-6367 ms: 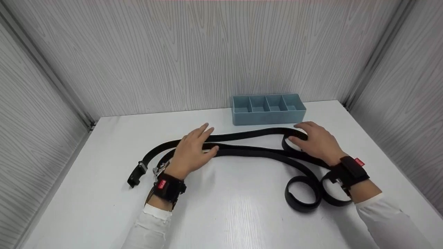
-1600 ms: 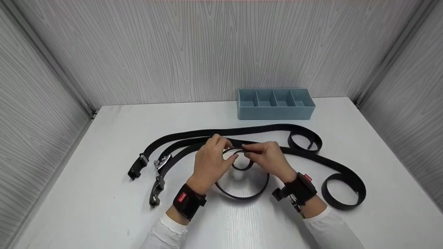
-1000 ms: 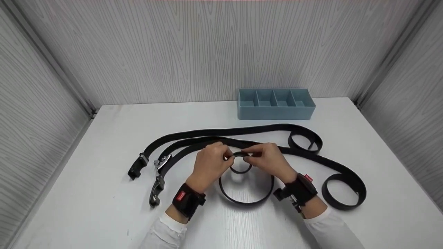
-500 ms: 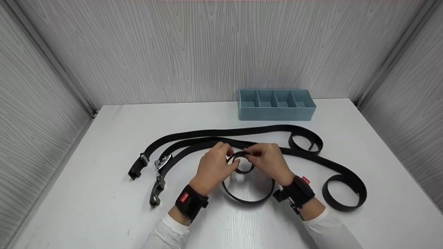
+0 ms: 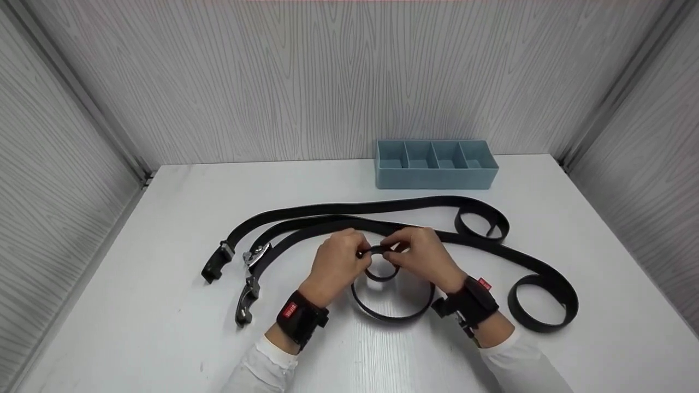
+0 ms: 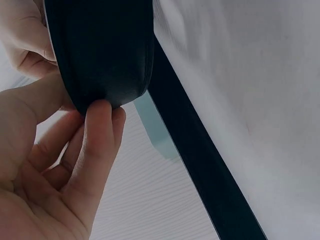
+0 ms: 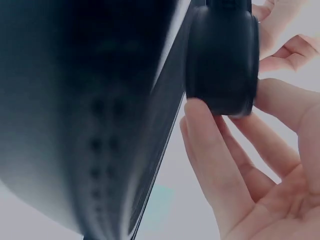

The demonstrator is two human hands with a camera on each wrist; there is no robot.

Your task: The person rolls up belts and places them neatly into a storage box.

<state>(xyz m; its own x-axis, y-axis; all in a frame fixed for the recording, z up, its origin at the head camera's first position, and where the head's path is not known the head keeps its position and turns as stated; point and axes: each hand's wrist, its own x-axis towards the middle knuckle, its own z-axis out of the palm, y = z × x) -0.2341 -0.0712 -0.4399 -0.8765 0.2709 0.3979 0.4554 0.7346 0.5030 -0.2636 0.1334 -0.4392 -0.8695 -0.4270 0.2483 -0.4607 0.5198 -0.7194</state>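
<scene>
- Held belt: black, flat; one end wound into a small ring, the next stretch hung below as a wider loop. Located between both hands, in front of the other belts. Its buckle cannot be told, the straps being overlapped.
- Left hand: thumb and fingertips pinched on the left side of the ring; a fingertip is seen pressed at the strap's edge in the left wrist view.
- Right hand: ring pinched near its top right between thumb and fingers, the fingers bent.
- Back belt: laid across the table, right end loosely curled.
- Front-right coil: another strap's end, standing curled on the table.
- Buckles: three, grouped at left, apart from the hands.
- Tray: blue-grey, four compartments, near the back wall.
- Step in hand, as judged: rolling of the held belt, at an early turn.
- Next move, as judged: the ring to be kept tight and its edges aligned while slack is fed in from the wider loop.
</scene>
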